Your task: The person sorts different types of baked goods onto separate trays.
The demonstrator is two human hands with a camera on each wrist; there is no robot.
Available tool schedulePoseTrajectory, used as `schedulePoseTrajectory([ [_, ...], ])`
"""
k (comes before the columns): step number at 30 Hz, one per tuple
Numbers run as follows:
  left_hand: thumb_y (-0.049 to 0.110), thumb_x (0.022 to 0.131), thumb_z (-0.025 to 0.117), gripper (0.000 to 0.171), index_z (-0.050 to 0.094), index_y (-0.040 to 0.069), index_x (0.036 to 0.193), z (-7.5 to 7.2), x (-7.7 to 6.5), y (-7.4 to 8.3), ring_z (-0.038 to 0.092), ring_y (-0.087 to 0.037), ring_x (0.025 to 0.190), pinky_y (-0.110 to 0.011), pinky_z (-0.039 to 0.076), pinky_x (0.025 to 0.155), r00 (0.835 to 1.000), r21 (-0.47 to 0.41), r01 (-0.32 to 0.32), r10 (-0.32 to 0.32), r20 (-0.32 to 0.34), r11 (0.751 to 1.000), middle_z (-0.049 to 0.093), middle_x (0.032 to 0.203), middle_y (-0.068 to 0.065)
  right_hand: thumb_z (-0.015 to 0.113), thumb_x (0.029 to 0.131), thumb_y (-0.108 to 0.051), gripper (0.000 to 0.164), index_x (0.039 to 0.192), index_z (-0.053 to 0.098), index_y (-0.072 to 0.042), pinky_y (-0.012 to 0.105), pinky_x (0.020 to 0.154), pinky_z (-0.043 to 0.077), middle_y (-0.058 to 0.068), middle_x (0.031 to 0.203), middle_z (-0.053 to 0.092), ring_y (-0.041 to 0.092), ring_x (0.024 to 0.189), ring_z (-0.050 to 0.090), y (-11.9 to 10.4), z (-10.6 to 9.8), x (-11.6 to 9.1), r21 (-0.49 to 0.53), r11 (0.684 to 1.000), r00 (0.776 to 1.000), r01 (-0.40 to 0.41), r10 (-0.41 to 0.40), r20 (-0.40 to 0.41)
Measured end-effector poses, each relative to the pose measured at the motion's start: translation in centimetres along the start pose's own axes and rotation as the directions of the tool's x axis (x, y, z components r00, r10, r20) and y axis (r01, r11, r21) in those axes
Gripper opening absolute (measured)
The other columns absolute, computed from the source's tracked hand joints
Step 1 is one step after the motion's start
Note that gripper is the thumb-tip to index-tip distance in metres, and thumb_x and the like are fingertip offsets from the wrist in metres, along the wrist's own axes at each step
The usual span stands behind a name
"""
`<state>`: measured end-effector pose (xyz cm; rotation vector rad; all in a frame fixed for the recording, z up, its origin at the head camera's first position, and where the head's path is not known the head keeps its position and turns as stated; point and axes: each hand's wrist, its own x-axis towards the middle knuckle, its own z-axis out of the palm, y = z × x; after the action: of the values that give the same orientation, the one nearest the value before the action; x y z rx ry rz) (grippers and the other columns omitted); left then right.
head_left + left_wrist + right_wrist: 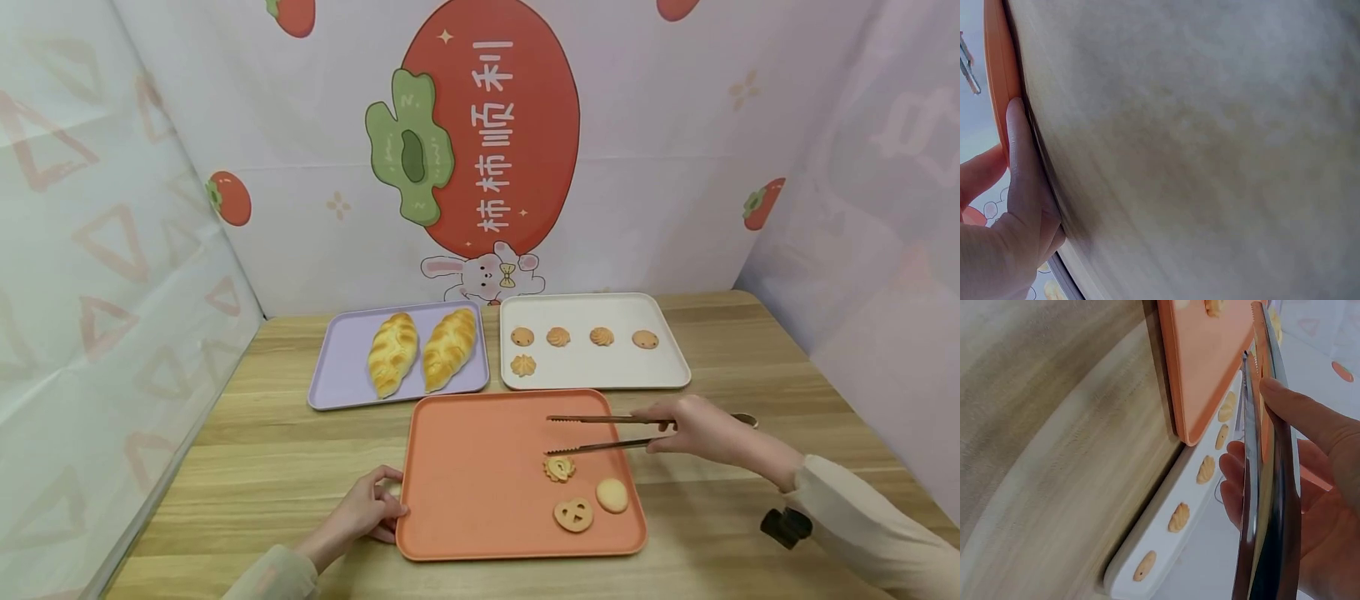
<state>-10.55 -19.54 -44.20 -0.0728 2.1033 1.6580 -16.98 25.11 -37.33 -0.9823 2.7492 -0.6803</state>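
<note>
The right hand [696, 429], fingers curled, grips parted tongs [600, 419], partly covering them; cookies [573, 515] lie beyond its fingertips on the orange tray [472, 475], whose edge the left hand [366, 505] pinches, some fingertips hidden.

The tongs [1288, 487] are smooth, glossy metal. The orange tray [480, 475], white tray [585, 367] and purple tray [341, 367] look like smooth, matt plastic. The tabletop [285, 425] has a wood-grain surface. The swirled cookie [602, 336] looks ridged and matt. The backdrop [300, 142] looks like matt cloth, as does the sleeve [862, 517].
</note>
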Motion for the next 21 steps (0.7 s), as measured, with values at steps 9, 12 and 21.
schedulePoseTrajectory([
  [9, -0.006, 0.075, 0.057, 0.045, 0.036, -0.01, 0.114, 0.0, -0.1, 0.2, 0.057, -0.013, 0.053, -0.03, 0.052, 0.046, 1.0, -0.008, 0.011, -0.011, -0.004, 1.0, 0.054, 0.068, -0.006, 0.072, 0.071, -0.02, 0.045, 0.108, 0.061, 0.002, 0.022, 0.056, 0.047, 0.012, 0.099, 0.064, 0.016, 0.076, 0.059, -0.4, 0.5, -0.7, 0.0, 1.0, 0.999, -0.001, 0.001, 0.055],
  [12, -0.007, 0.075, 0.058, 0.045, 0.036, -0.01, 0.114, 0.0, 0.0, 0.1, 0.057, -0.013, 0.053, -0.031, 0.052, 0.046, 1.0, -0.013, 0.012, -0.012, -0.003, 1.0, 0.053, 0.068, -0.006, 0.072, 0.071, -0.019, 0.044, 0.108, 0.061, 0.003, 0.022, 0.057, 0.048, 0.013, 0.1, 0.063, 0.02, 0.077, 0.059, -0.3, 0.7, -0.9, 0.02, 1.0, 0.998, -0.003, 0.001, 0.064],
  [21, -0.006, 0.075, 0.058, 0.045, 0.036, -0.01, 0.114, 0.0, 0.1, 0.0, 0.057, -0.013, 0.052, -0.031, 0.053, 0.047, 1.0, -0.008, 0.016, -0.016, -0.005, 1.0, 0.053, 0.068, -0.007, 0.072, 0.071, -0.018, 0.042, 0.106, 0.062, 0.002, 0.026, 0.058, 0.05, 0.014, 0.098, 0.064, 0.021, 0.077, 0.06, 0.0, 1.3, -1.4, 0.0, 0.999, 0.999, 0.036, -0.036, 0.038],
])
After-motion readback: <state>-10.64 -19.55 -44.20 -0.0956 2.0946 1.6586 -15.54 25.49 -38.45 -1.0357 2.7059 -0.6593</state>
